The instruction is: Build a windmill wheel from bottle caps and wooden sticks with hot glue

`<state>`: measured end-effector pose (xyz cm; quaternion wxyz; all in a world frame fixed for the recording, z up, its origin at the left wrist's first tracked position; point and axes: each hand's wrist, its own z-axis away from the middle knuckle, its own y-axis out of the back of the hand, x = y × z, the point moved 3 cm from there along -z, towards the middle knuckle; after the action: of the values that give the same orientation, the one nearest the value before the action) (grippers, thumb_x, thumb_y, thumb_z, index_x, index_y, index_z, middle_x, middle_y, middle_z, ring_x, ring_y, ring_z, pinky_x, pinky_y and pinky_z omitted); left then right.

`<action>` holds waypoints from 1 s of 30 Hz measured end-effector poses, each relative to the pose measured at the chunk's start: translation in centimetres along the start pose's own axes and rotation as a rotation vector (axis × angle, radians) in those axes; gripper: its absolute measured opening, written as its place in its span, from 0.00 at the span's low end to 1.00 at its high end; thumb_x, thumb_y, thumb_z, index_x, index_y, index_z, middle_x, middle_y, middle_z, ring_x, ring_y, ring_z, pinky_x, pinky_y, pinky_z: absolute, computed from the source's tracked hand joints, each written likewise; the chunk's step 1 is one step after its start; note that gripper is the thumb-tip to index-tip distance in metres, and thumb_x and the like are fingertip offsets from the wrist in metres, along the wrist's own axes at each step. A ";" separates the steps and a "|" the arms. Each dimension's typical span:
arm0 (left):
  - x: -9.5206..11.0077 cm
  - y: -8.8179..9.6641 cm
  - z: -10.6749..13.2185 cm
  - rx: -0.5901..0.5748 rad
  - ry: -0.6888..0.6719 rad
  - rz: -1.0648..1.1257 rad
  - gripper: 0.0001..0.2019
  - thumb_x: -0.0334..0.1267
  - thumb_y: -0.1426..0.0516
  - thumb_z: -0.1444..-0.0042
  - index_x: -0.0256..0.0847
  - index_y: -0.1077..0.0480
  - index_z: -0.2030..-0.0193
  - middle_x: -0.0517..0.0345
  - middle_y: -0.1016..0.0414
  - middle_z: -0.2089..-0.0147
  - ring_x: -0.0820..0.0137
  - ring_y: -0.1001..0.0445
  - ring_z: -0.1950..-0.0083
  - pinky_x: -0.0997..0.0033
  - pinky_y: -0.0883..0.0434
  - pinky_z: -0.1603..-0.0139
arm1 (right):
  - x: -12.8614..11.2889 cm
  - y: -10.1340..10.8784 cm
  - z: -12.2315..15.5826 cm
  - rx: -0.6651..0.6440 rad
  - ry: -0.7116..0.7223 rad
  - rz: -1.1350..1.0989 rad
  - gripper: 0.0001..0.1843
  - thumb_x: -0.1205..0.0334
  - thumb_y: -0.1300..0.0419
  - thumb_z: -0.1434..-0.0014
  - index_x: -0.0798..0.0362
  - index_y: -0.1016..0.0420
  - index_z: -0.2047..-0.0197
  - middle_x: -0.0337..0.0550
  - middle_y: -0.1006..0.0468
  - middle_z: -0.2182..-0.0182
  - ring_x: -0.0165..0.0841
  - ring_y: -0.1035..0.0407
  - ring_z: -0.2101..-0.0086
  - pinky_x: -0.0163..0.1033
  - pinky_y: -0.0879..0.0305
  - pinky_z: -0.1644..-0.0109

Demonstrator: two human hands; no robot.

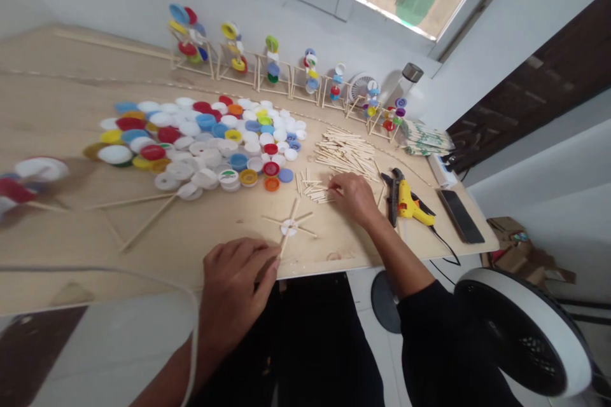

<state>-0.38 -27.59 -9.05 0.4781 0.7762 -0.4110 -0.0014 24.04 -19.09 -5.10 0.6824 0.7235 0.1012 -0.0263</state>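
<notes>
Pinching the stick star [289,227] with our left hand [238,275], we held our right hand [354,196] at the short sticks [317,192], its grip unclear to us.

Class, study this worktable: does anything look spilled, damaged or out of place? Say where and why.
Nothing looks clearly spilled or damaged. The heap of sticks beyond the right hand looks untidy, its pieces crossing at angles, whereas the cap models at the back stand in a row.

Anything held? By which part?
Left hand apparently pinches a pale wooden-stick, white-disc star by its nearest tip; right hand, at short beige wooden sticks, unclear.
</notes>
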 end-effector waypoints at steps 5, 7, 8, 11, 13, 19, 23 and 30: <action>-1.3 0.5 -0.5 0.061 0.009 -0.024 0.08 0.34 0.47 0.37 0.44 0.25 0.58 0.51 0.19 0.61 0.57 0.23 0.58 0.52 0.32 0.52 | -1.0 0.2 2.1 0.092 -0.037 -0.286 0.06 0.71 0.39 0.41 0.52 0.23 0.66 0.41 0.19 0.67 0.34 0.26 0.64 0.37 0.35 0.57; -1.9 0.6 -1.1 0.071 0.009 -0.052 0.08 0.34 0.46 0.37 0.44 0.25 0.57 0.50 0.19 0.59 0.56 0.23 0.55 0.52 0.32 0.50 | -1.6 0.3 3.4 0.129 -0.053 -0.456 0.05 0.71 0.39 0.42 0.52 0.24 0.68 0.39 0.20 0.69 0.33 0.26 0.66 0.36 0.34 0.59; -2.2 0.6 -1.5 0.066 0.009 -0.060 0.08 0.34 0.46 0.36 0.45 0.25 0.57 0.49 0.18 0.57 0.56 0.23 0.53 0.51 0.32 0.49 | -2.0 0.3 4.1 0.138 -0.058 -0.512 0.05 0.70 0.39 0.42 0.52 0.25 0.69 0.39 0.21 0.70 0.32 0.27 0.66 0.36 0.34 0.59; -2.8 0.0 -2.5 0.020 -0.005 -0.068 0.10 0.34 0.47 0.36 0.46 0.24 0.56 0.49 0.17 0.53 0.54 0.24 0.48 0.49 0.34 0.47 | -3.0 -0.2 6.2 0.143 -0.075 -0.610 0.04 0.68 0.38 0.42 0.52 0.26 0.68 0.39 0.21 0.70 0.32 0.27 0.67 0.36 0.33 0.59; -3.0 -0.5 -2.9 -0.008 -0.034 -0.075 0.11 0.35 0.48 0.35 0.46 0.24 0.55 0.50 0.17 0.52 0.53 0.24 0.46 0.49 0.35 0.47 | -3.6 -0.7 7.4 0.147 -0.088 -0.637 0.03 0.67 0.38 0.42 0.52 0.25 0.67 0.40 0.21 0.69 0.33 0.27 0.67 0.37 0.32 0.59; -2.7 -1.1 -2.5 -0.024 -0.065 -0.093 0.12 0.34 0.48 0.35 0.46 0.23 0.55 0.52 0.15 0.57 0.54 0.22 0.50 0.49 0.36 0.47 | -4.4 -2.0 9.4 0.188 -0.102 -0.578 0.04 0.68 0.38 0.41 0.50 0.26 0.68 0.42 0.21 0.68 0.35 0.27 0.65 0.40 0.32 0.57; -2.2 -0.9 -1.8 -0.028 -0.014 -0.062 0.11 0.34 0.47 0.36 0.47 0.23 0.56 0.54 0.15 0.59 0.56 0.22 0.52 0.51 0.35 0.49 | -4.7 -2.6 9.7 0.187 -0.087 -0.535 0.05 0.69 0.39 0.41 0.50 0.26 0.68 0.41 0.22 0.69 0.36 0.28 0.65 0.40 0.33 0.58; -1.8 -1.0 -2.1 -0.011 -0.052 -0.087 0.12 0.33 0.48 0.34 0.42 0.23 0.56 0.53 0.16 0.61 0.57 0.22 0.55 0.51 0.35 0.51 | -4.6 -3.1 8.4 0.162 -0.052 -0.440 0.06 0.71 0.38 0.40 0.51 0.25 0.67 0.41 0.22 0.70 0.36 0.30 0.64 0.41 0.36 0.57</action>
<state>-0.10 -24.71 -9.41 0.4709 0.7906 -0.3890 -0.0445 19.81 -27.78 -7.89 0.6025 0.7354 0.2363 -0.2010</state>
